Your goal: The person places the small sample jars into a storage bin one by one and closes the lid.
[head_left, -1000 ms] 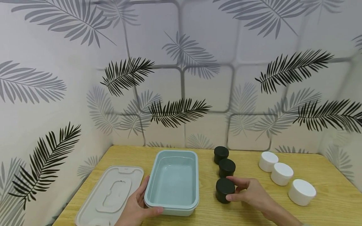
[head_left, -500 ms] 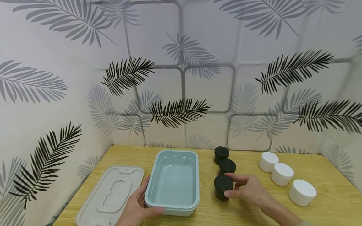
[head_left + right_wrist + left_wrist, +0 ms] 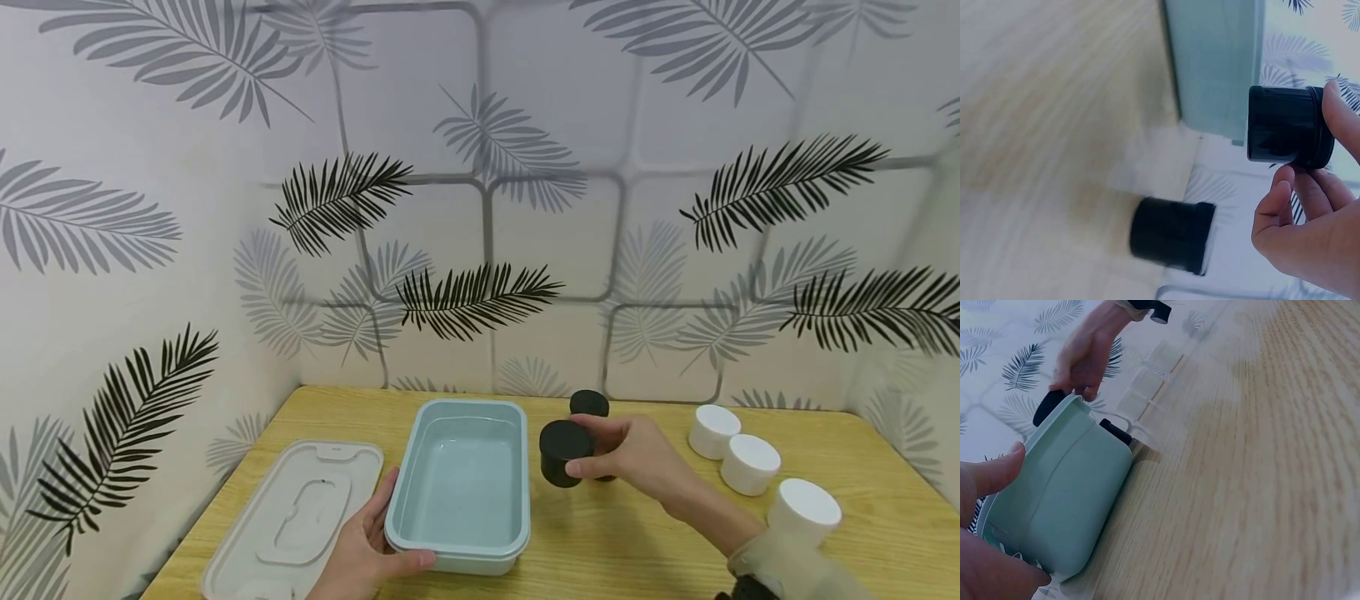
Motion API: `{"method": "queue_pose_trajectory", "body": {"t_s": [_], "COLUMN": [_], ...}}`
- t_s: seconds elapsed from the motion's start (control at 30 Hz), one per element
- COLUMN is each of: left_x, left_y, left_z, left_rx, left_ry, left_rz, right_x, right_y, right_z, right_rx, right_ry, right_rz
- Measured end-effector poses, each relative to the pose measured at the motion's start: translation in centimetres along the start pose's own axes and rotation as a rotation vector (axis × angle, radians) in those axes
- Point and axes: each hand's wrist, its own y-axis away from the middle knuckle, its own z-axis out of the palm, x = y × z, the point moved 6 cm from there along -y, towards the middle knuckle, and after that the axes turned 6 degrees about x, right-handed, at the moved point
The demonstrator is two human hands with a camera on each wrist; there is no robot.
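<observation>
A pale blue-green rectangular container (image 3: 459, 479), open at the top, sits mid-table. My left hand (image 3: 358, 550) grips its near left corner, thumb over the front rim and fingers along the left side. To its right, my right hand (image 3: 641, 460) pinches a small round black lidded jar (image 3: 564, 454) between thumb and fingers. In the right wrist view the held jar (image 3: 1285, 125) is up off the table, level with the container's wall. Another black jar (image 3: 589, 403) stands behind; one more is mostly hidden by the right hand.
A whitish rectangular lid (image 3: 300, 504) with a raised middle lies left of the container. Three round white tubs stand in a slanting row at right: a far tub (image 3: 714, 432), a middle tub (image 3: 750, 464) and a near tub (image 3: 806, 510). A leaf-patterned wall (image 3: 525, 250) rises behind the table.
The right hand has lifted the nearest black jar off the table and carried it up and left toward the container. My left hand and the container have stayed put.
</observation>
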Motion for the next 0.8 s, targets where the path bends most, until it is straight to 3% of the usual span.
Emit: {"method": "queue_pose_trajectory", "body": {"t_s": [0.43, 0.8], "left_x": [0.0, -0.1], "left_y": [0.0, 0.1], "left_z": [0.0, -0.1], "left_rx": [0.028, 0.041], "left_ry": [-0.031, -0.056], "left_rz": [-0.033, -0.034], "right_x": [-3.7, -3.8], "right_y": [-3.3, -5.7], "right_z": [3.3, 6.9], "right_rx": [0.002, -0.036], "right_ry": [0.026, -0.046], "right_rz": [-0.063, -0.042]}}
